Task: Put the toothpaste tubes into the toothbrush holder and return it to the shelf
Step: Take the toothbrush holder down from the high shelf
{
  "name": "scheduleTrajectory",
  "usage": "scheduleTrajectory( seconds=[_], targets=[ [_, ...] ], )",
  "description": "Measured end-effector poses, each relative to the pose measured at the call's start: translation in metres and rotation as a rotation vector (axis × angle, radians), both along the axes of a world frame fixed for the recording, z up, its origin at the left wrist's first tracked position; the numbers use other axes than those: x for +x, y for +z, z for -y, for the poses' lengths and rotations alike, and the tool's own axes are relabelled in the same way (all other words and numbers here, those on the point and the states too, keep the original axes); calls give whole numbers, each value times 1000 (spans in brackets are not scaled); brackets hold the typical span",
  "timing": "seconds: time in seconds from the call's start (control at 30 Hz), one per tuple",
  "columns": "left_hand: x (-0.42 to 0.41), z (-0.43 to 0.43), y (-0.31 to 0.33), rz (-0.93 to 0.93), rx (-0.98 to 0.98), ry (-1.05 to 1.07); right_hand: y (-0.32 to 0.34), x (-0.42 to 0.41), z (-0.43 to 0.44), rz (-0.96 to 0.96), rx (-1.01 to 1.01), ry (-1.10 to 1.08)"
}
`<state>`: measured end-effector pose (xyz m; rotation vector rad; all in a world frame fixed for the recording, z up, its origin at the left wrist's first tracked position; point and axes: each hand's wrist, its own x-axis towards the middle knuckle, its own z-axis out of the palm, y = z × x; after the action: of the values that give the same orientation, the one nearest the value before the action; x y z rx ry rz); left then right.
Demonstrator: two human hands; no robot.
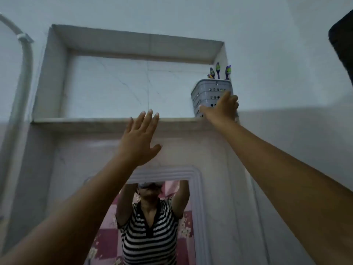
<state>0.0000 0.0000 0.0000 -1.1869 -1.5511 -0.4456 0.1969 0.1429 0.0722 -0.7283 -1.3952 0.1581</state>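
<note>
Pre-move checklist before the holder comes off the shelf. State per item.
1. Right hand on toothbrush holder: ok, fingers lie against its front face, but a closed grip cannot be told.
2. Left hand free: ok, open, fingers spread, empty, in front of the shelf ledge.
3. Holder upright: ok, it stands at the right end of the niche.
4. Toothbrushes seated: ok, they stick up out of the top.
5. Toothpaste tubes located: cannot tell, none visible.
6. Holder's base fully on the ledge: cannot tell, the hand hides it.
</note>
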Motion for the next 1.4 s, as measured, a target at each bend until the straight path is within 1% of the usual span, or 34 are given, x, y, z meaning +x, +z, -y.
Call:
scheduleTrajectory(
  seconds=[0.07, 0.13, 0.27, 0.37, 0.5, 0.57, 0.63, 0.7, 0.73, 0.8, 0.87, 0.97, 1.1, 1.23, 1.3, 1.4],
  targets=[
    [0, -2, -1, 27, 13, -28, 9, 1, 1, -24, -93, 22],
    [0, -2, -2, 47, -1, -46, 19, 4, 0, -35, -173, 97],
    [2, 8, 7, 94, -60, -95, 24, 9, -3, 1, -180, 145],
    [10, 12, 11, 177, -94, -140, 26, 21, 2, 6, -197, 237],
    [34, 23, 27, 241, -145, -57, 25, 33, 10, 65, -224, 393],
    [49, 29, 33, 309, -184, -52, 22, 34, 11, 49, -222, 428],
    [62, 33, 35, 456, -217, -166, 17, 32, 15, 18, -202, 422],
    [73, 35, 35, 608, -219, -383, 11, 31, 25, -17, -191, 412],
    [80, 37, 33, 651, -200, -489, 8, 32, 29, -33, -186, 424],
    [94, 41, 27, 704, -143, -684, -1, 35, 43, -70, -174, 508],
    [110, 49, 16, 749, -82, -868, -16, 41, 59, -110, -166, 662],
    [135, 70, -15, 769, -67, -1083, -55, 60, 85, -62, -204, 805],
    [143, 89, -88, 812, -139, -1170, -141, 87, 103, 54, -198, 927],
    [142, 97, -197, 975, -270, -1228, -261, 100, 103, 30, -205, 1069],
    [143, 97, -255, 1091, -347, -1203, -328, 101, 99, 23, -272, 1099],
    [129, 95, -341, 1209, -505, -1000, -432, 97, 87, 34, -436, 1033]
  ],
)
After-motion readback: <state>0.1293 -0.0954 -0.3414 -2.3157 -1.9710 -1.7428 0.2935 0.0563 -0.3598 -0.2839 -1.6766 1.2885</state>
